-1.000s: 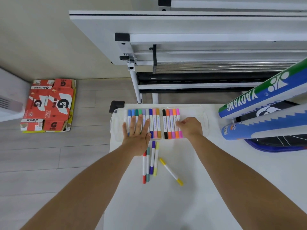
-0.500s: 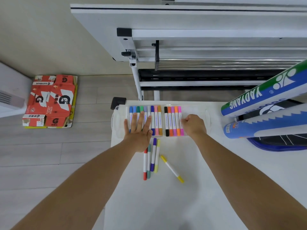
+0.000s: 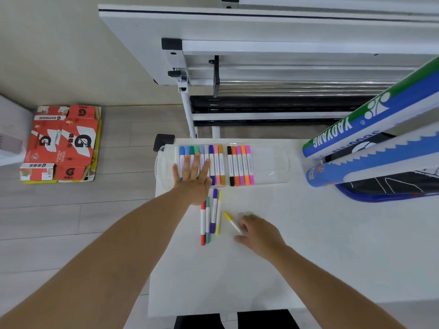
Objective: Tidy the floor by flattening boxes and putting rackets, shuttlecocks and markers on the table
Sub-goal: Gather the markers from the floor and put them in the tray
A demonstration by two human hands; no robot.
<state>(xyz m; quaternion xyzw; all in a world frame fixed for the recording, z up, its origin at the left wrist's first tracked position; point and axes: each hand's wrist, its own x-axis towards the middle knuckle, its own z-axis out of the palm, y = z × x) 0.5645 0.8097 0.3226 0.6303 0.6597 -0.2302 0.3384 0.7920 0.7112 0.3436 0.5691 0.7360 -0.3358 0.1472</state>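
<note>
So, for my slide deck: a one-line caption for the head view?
Left hand steadies the marker case; right hand reaches the loose yellow marker.

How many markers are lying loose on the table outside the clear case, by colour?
Red marker: 1
Teal marker: 1
Purple marker: 1
Pale yellow marker: 1
Bright yellow marker: 1
Total: 5
</note>
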